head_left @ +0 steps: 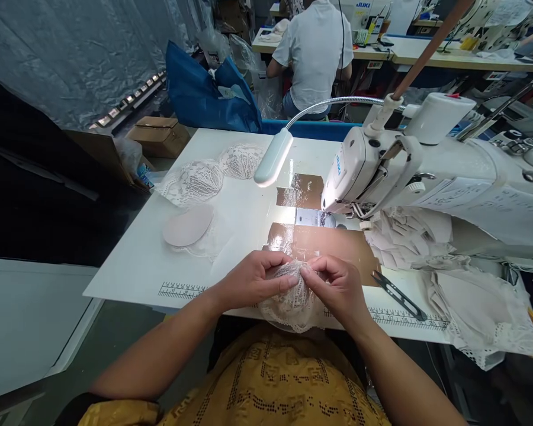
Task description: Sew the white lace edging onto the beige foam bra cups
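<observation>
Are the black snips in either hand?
No, the black snips lie on the table beside the right hand, while both it and the left hand pinch the lace piece.

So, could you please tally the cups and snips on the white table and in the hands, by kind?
Lace cups: 3 (two on the table at and, one in left hand and right hand)
Cup with smooth pad: 1
Thread snips: 1
Total: 5
</observation>
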### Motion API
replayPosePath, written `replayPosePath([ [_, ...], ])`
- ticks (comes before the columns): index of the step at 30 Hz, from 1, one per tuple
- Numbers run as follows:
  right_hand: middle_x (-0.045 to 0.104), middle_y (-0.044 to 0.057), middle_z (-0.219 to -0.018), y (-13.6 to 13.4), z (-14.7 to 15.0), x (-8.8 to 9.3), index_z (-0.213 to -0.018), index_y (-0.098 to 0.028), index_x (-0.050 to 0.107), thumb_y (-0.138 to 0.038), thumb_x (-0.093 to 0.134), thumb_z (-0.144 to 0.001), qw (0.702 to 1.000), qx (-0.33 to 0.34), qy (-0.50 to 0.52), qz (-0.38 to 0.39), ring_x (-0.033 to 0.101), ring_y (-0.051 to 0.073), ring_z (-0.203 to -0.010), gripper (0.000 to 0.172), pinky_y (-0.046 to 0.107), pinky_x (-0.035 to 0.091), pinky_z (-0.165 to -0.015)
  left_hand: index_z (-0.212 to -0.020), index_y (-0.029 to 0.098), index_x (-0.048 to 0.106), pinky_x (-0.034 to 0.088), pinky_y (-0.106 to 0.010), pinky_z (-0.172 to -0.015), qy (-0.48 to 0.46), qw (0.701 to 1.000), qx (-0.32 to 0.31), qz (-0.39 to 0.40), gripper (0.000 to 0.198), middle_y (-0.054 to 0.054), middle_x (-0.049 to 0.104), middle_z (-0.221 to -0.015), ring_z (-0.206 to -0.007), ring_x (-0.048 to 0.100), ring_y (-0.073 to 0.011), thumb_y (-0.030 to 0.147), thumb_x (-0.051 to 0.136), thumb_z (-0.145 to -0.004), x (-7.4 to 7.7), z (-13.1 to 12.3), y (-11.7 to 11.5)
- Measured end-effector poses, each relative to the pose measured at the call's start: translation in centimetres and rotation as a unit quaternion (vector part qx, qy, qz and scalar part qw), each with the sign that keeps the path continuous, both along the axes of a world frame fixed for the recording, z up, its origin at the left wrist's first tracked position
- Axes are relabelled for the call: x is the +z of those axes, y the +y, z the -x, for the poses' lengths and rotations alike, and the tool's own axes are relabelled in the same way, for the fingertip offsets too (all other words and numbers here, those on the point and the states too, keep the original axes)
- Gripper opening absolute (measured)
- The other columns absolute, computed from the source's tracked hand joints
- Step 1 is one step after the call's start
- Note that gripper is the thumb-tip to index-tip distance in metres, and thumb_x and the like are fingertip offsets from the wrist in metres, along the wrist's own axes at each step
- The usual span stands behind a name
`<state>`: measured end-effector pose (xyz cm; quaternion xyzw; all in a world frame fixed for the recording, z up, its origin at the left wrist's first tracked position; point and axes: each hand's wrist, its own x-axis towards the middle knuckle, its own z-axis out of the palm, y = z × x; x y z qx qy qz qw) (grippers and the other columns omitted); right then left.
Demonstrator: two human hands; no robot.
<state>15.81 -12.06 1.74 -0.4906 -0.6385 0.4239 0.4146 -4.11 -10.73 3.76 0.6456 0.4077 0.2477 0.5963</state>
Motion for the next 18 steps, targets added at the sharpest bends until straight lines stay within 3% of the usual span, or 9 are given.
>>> replayPosePath([
  [3, 0.065, 0.000, -0.065, 0.2, -0.2, 0.0, -0.066, -0.017, 0.063, -0.029, 0.068, -0.080, 1.000, -0.005, -0.009, 0.008, 0.050, 0.009, -0.054, 0.019, 0.021, 0.038, -0.051, -0.089, 0.011, 0.066, 0.038, -0.021, -0.057, 0.006, 1.000, 0.005, -0.011, 0.030, 0.000, 0.053, -0.072, -0.065, 0.048, -0.0107, 0.040, 0.058, -0.089, 0.0, -0.3, 0.3],
  [7, 0.065, 0.001, -0.069, 0.6, -0.7, 0.1, -0.084, -0.017, 0.068, -0.035, 0.069, -0.079, 0.996, 0.020, 0.022, 0.083, 0.054, 0.012, -0.059, 0.018, 0.023, 0.043, -0.055, -0.087, 0.010, 0.067, 0.038, -0.020, -0.056, -0.004, 1.000, 0.000, -0.014, 0.029, 0.000, 0.053, -0.071, -0.063, 0.048, -0.0097, 0.038, 0.058, -0.090, -0.2, -0.6, 0.7],
  [13, 0.063, 0.001, -0.066, 1.0, -1.4, 0.4, -0.076, -0.017, 0.069, -0.038, 0.068, -0.080, 0.985, 0.063, 0.080, 0.138, 0.051, 0.011, -0.059, 0.021, 0.023, 0.041, -0.055, -0.092, 0.010, 0.067, 0.043, -0.022, -0.061, -0.085, 0.990, -0.058, 0.094, 0.028, -0.002, 0.057, -0.075, -0.067, 0.052, -0.0109, 0.037, 0.060, -0.089, -0.2, -0.4, 1.3],
  [18, 0.061, -0.001, -0.066, 1.1, -1.3, 0.5, -0.073, -0.017, 0.067, -0.037, 0.070, -0.078, 0.972, 0.077, 0.135, 0.176, 0.050, 0.010, -0.058, 0.020, 0.023, 0.042, -0.055, -0.079, 0.010, 0.065, 0.041, -0.019, -0.056, -0.138, 0.981, -0.026, 0.136, 0.026, -0.001, 0.055, -0.070, -0.062, 0.050, -0.0088, 0.034, 0.064, -0.086, -0.6, -1.5, 1.2],
])
